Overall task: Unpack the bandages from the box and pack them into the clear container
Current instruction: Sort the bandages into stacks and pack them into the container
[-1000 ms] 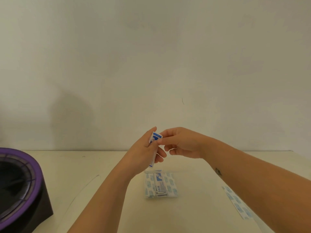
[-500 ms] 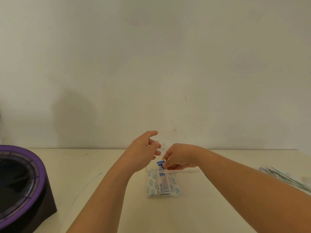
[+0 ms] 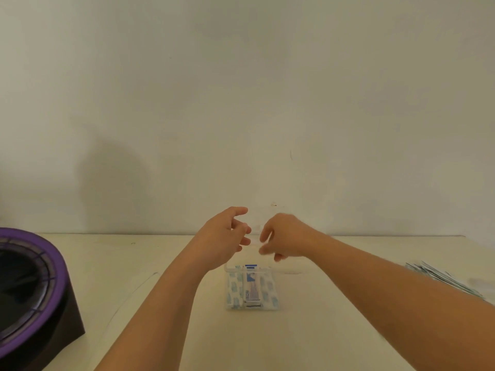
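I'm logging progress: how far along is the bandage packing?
Done: a stack of bandages lies in the clear container. In hand: nothing visible; left hand and right hand hover above it. Left: loose bandages on the table, far right.

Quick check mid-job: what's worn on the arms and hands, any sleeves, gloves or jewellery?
The left hand and right hand wear no gloves, and no rings, watch or bracelet are visible. No sleeves show: both arms are bare to the frame edge.
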